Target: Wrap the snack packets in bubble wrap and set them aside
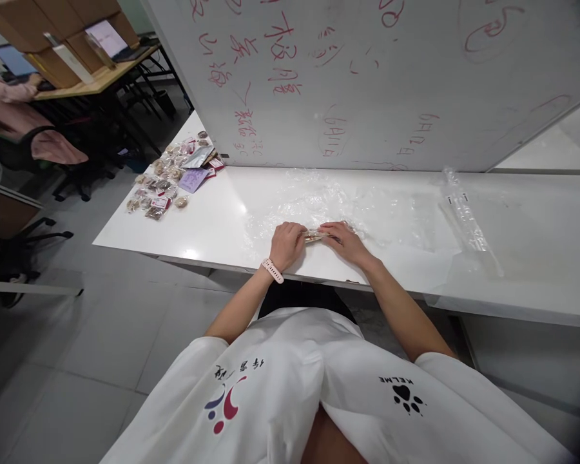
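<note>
My left hand (288,246), with a pale pink band at the wrist, grips the left end of a small clear plastic packet (313,236). Brownish or golden contents show through it, too small to name. On the packet's other end, my right hand (346,242) has its fingers curled. Both hands are close together, low over the front part of the white table (222,225). Behind them, crumpled clear plastic wrap (309,196) spreads over the tabletop. My fingers hide much of the packet.
At the table's left end lies a pile of small bagged items (159,183) with a purple packet (193,180). A folded clear plastic bag (466,212) lies to the right. The whiteboard (367,84) stands along the back. A person (24,116) sits at a far desk.
</note>
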`<state>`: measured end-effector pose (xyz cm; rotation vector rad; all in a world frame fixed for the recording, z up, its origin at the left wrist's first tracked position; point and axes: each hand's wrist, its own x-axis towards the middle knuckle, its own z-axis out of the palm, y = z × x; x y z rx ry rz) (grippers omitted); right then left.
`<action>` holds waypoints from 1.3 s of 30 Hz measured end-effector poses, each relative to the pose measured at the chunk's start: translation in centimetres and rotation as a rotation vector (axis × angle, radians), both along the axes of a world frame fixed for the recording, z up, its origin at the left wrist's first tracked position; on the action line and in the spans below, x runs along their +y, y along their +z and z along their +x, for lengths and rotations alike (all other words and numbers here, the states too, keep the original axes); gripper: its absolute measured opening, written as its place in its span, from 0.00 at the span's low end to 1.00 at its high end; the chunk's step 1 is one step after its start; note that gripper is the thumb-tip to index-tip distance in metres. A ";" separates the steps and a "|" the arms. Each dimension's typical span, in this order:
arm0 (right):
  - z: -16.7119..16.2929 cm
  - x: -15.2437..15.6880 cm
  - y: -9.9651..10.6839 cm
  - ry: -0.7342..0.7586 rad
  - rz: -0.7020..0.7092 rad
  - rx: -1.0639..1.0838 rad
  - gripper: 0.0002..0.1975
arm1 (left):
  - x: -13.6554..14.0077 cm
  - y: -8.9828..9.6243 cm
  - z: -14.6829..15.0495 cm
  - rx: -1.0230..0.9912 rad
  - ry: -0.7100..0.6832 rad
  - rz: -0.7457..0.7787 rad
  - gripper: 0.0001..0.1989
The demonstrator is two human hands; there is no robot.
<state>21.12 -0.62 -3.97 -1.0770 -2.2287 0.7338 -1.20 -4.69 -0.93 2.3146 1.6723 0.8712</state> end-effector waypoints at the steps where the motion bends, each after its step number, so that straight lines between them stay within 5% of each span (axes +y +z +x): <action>1: -0.1 -0.1 0.0 -0.009 0.009 0.010 0.18 | -0.6 0.0 -0.3 -0.003 -0.067 -0.031 0.07; 6: -0.3 -2.6 0.5 0.015 0.016 0.058 0.17 | -3.6 -0.5 -1.8 -0.183 -0.051 -0.093 0.18; 11: -0.3 -5.5 0.6 -0.057 -0.050 0.141 0.28 | -5.8 -1.5 -0.7 -0.335 -0.026 -0.071 0.24; 14: 0.1 -6.0 0.5 -0.078 -0.069 0.136 0.30 | -6.2 -1.6 0.1 -0.254 -0.095 -0.061 0.23; 20: 1.3 -6.3 1.1 0.001 0.015 0.027 0.17 | -5.3 -1.4 -1.7 -0.114 -0.170 -0.100 0.15; 28: -0.2 -5.0 2.4 -0.212 -0.235 -0.025 0.16 | -3.0 0.4 -2.2 0.040 0.098 -0.325 0.13; 31: -0.9 -4.8 2.1 -0.327 -0.127 -0.075 0.17 | -3.0 0.8 -1.4 0.144 0.162 -0.131 0.09; 33: -1.1 -5.1 1.8 -0.329 -0.029 -0.122 0.15 | -3.5 0.7 -1.1 0.176 0.076 -0.016 0.09; 36: -0.7 -5.8 1.5 -0.228 0.040 -0.131 0.17 | -4.5 0.3 -1.3 0.190 -0.134 -0.024 0.13; 39: 0.2 -6.5 1.6 -0.060 0.084 -0.145 0.21 | -5.1 0.1 -1.9 0.179 -0.141 -0.110 0.15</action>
